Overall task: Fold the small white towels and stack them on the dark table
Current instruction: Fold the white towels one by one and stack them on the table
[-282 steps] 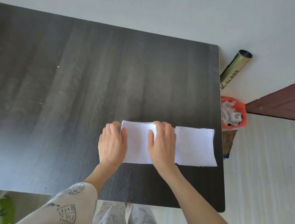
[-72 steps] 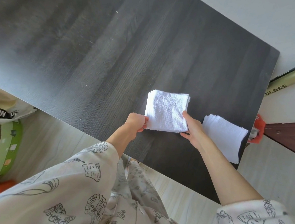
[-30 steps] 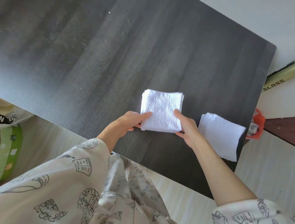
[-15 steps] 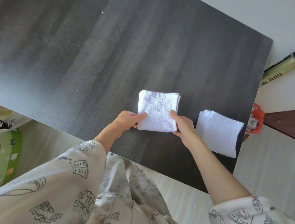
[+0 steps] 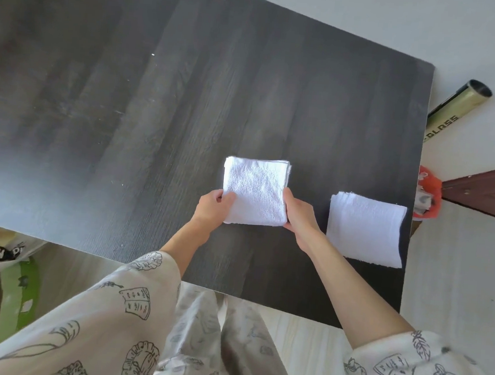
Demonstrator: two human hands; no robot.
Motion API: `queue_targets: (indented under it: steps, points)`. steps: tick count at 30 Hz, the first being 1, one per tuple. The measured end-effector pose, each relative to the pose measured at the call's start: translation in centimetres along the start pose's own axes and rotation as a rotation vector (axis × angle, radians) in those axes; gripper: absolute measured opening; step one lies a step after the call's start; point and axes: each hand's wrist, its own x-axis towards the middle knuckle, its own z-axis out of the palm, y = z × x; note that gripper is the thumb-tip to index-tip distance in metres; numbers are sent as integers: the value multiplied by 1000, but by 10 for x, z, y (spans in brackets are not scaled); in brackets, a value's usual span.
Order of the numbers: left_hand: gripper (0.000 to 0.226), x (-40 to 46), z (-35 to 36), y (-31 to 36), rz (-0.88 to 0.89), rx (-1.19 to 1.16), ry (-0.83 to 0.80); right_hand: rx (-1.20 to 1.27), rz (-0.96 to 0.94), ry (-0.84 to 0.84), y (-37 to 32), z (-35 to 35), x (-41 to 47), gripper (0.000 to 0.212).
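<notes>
A: Where were the hands?
B: Mid-frame: the left hand [image 5: 212,206] and right hand [image 5: 299,215] each pinched a lower corner of the folded towel [image 5: 254,192], now lowered onto the dark table [image 5: 128,104].
A: And the stack?
B: 1 pile of towels [image 5: 366,229] waited just right; stacking seemed next.

The folded towel [image 5: 254,192] and the second towel [image 5: 366,229] are white. The table [image 5: 158,106] is dark grey with wood grain. The sleeves [image 5: 118,310] are cream with black line drawings, perhaps books and leaves. A gold tube [image 5: 453,110] carries black lettering.
</notes>
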Motion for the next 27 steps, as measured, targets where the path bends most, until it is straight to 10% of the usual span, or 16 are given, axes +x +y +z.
queue_targets:
  steps: [27]
  points:
    - [16,245,-44,258,16,-335,258,298,-44,-7,-278,-10,213,36]
